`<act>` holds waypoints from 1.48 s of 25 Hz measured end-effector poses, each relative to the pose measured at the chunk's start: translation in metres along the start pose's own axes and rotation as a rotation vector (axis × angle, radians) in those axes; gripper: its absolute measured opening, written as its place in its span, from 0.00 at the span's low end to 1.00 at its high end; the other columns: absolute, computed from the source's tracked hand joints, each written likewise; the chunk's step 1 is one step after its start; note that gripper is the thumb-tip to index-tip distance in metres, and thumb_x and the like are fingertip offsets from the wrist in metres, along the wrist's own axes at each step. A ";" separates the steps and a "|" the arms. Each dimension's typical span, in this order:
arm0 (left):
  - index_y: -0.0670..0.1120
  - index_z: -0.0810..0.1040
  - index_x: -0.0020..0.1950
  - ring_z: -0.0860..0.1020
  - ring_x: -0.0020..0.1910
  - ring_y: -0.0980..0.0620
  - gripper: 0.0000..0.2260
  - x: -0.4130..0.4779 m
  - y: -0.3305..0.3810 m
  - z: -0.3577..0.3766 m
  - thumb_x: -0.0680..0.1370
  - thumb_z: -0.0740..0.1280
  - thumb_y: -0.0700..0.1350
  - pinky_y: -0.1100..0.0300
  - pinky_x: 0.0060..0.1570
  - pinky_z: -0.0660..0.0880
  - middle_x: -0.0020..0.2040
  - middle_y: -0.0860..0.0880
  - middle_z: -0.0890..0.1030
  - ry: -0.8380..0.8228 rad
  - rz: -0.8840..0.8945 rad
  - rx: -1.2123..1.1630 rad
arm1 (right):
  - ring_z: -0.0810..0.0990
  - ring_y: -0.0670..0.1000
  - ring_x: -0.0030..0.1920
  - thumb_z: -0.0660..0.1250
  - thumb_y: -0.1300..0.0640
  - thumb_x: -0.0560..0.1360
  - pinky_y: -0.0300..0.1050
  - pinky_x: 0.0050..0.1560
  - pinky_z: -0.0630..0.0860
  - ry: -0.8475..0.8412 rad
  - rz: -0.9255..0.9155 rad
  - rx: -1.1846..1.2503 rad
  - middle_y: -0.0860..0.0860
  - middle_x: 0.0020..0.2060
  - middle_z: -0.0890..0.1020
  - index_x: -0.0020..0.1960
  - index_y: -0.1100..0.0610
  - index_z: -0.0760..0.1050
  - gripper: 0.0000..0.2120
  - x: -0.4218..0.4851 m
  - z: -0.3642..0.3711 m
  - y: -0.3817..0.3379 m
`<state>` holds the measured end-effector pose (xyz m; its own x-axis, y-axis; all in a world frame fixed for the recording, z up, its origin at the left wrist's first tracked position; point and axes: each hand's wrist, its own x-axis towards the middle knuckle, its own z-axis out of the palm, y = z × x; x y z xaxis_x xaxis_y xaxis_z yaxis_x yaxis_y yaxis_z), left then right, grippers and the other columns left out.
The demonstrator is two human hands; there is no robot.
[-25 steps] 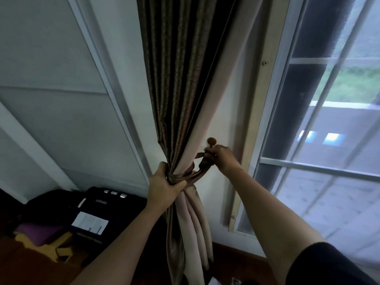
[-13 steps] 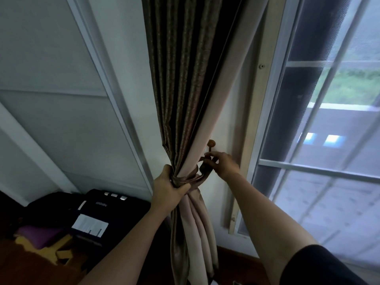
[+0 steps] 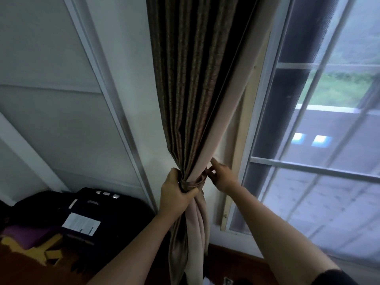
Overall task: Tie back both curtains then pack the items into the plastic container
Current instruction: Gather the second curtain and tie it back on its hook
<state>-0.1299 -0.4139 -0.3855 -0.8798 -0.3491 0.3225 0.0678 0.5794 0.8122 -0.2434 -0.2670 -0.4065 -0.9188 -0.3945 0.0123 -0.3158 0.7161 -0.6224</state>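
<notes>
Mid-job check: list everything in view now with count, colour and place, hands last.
curtain: one, brown striped with beige lining, centre
tieback: one, brown, wrapped round the gathered curtain
window: one, white bars, right
wooden strip: one, pale, between curtain and window
case: one, black with white label, lower left
cloth: one, purple, far lower left
yellow piece: one, yellow, below the cloth
left hand: one, grips the curtain at the tieback
right hand: one, pinches the tieback's end
</notes>
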 end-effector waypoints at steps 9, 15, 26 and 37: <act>0.40 0.71 0.53 0.72 0.47 0.53 0.22 -0.049 0.032 0.092 0.66 0.76 0.45 0.60 0.45 0.74 0.51 0.46 0.71 -0.013 0.087 -0.055 | 0.81 0.44 0.42 0.58 0.55 0.78 0.45 0.48 0.76 0.165 0.054 0.895 0.47 0.40 0.82 0.47 0.50 0.77 0.09 -0.092 -0.078 0.016; 0.41 0.70 0.63 0.77 0.57 0.44 0.21 -0.057 -0.010 0.110 0.71 0.71 0.40 0.57 0.56 0.73 0.58 0.44 0.75 -0.252 -0.169 0.008 | 0.72 0.48 0.63 0.64 0.65 0.69 0.47 0.62 0.73 0.127 0.180 0.402 0.48 0.63 0.71 0.75 0.54 0.55 0.38 -0.111 -0.040 0.056; 0.42 0.71 0.56 0.80 0.48 0.42 0.14 -0.048 -0.007 0.116 0.77 0.63 0.51 0.54 0.44 0.74 0.48 0.43 0.81 -0.320 -0.052 0.484 | 0.79 0.56 0.46 0.68 0.54 0.73 0.46 0.43 0.73 0.198 0.052 0.065 0.52 0.45 0.80 0.53 0.59 0.72 0.13 -0.101 -0.013 0.089; 0.41 0.76 0.54 0.80 0.51 0.42 0.12 -0.052 -0.023 0.118 0.80 0.58 0.47 0.53 0.48 0.75 0.50 0.43 0.82 -0.422 -0.108 0.718 | 0.69 0.53 0.33 0.67 0.55 0.65 0.43 0.37 0.62 0.253 0.024 0.016 0.49 0.33 0.72 0.38 0.55 0.67 0.09 -0.100 0.013 0.090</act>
<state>-0.1412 -0.3224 -0.4777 -0.9761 -0.2076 -0.0647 -0.2174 0.9364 0.2756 -0.1773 -0.1707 -0.4742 -0.9567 -0.2191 0.1919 -0.2912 0.7134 -0.6374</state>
